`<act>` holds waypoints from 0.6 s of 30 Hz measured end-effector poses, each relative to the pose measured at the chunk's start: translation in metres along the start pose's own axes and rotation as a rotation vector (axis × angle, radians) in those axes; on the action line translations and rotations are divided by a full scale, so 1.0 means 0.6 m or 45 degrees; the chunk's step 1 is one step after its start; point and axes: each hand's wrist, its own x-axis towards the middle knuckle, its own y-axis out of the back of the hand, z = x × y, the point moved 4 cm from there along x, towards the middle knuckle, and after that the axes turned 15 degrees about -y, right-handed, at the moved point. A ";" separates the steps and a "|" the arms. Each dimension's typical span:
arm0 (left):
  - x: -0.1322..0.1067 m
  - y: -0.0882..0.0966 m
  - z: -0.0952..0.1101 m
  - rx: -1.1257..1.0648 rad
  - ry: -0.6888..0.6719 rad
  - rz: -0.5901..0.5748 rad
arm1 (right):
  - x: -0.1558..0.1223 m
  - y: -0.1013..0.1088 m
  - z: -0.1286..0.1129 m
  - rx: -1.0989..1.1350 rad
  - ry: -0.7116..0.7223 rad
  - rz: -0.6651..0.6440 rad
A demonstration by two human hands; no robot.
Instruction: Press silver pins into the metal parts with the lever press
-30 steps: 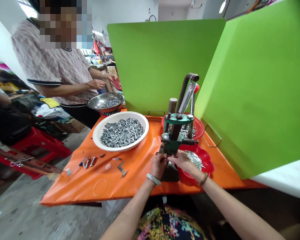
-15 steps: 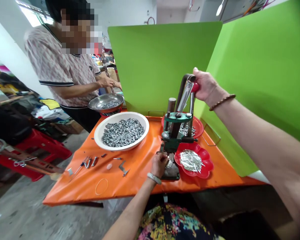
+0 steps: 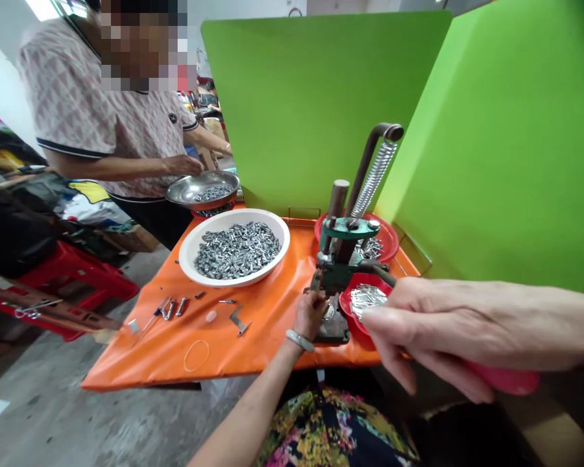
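Note:
A green hand press (image 3: 343, 259) with a steel spring stands on the orange-covered table. My right hand (image 3: 438, 324) is closed over its lever (image 3: 385, 275), which is swung down toward me; a red knob (image 3: 509, 379) shows under the palm. At the press's lower front, my left hand (image 3: 311, 310) has its fingers pinched together at the tooling; whatever they hold is hidden. A red flower-shaped dish (image 3: 356, 283) of thin silvery pieces (image 3: 367, 297) sits right of the press, partly behind my right hand.
A white basin (image 3: 185, 259) of small grey metal parts stands left of the press, a red bowl (image 3: 393, 241) behind it. Loose parts (image 3: 175, 308) and a rubber band (image 3: 196, 355) lie at left. A co-worker (image 3: 102, 123) stands by a steel pan (image 3: 175, 191). Green panels (image 3: 316, 110) border the table.
My right hand has brought the lever down from upright toward me, and the press's spring arm has risen and tilted right. My left hand stays at the press. The co-worker's hand has moved over the pan.

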 end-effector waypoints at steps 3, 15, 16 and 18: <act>-0.003 -0.002 -0.009 0.019 0.006 -0.001 | 0.015 -0.014 0.011 -0.199 0.044 0.262; -0.010 -0.028 -0.050 -0.027 0.049 -0.005 | 0.182 -0.157 0.137 -0.877 0.573 1.018; -0.010 -0.027 -0.048 -0.032 0.062 -0.014 | 0.209 -0.160 0.153 -0.897 0.621 1.064; -0.010 -0.026 -0.046 -0.033 0.094 -0.035 | 0.259 -0.160 0.181 -0.936 0.702 1.144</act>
